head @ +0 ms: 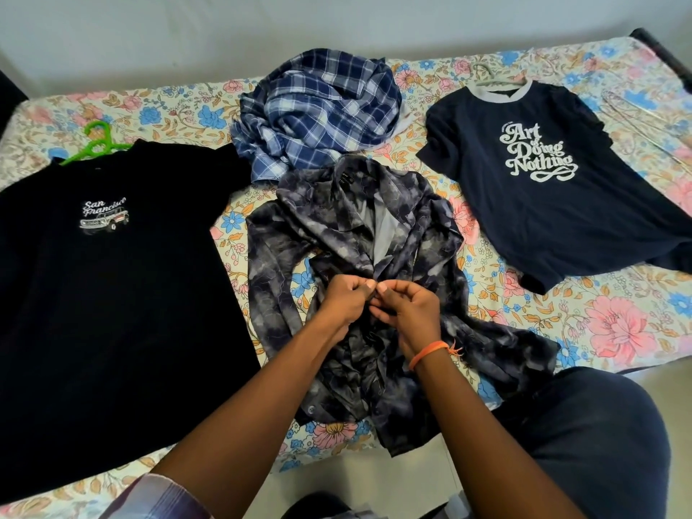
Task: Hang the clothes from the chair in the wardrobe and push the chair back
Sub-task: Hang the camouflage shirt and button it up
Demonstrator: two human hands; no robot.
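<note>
While two of the garments already sit on hangers, the step in hand looks to be readying the middle one, not yet the hanging in the wardrobe. Farthest left on the floral bed (618, 324) lies a black T-shirt (112, 312) spread flat, a green hanger (98, 144) poking out at its neck. Next over, toward the wall, a blue plaid shirt (318, 110) sits in a crumpled heap with no hanger that I can see. Just in front of it lies the grey patterned shirt (359, 234), collar away from the person, its front partly open. The left hand (346, 299) and right hand (408, 312) meet fingertip to fingertip over its placket, each pinching the fabric edge; I judge they are working a button, though whether fastening or undoing I cannot tell. An orange band (427, 352) circles the right wrist. Farthest right, a navy T-shirt (543, 189) lies flat on a pale hanger (494, 78).

The next move likely calls for finishing the button, then slipping a hanger into this shirt; a bare wire hanger seems to lie near the bed's right end, though it is faint. The plaid heap crowds the collar and may want shifting. Neither chair nor wardrobe is in view.
</note>
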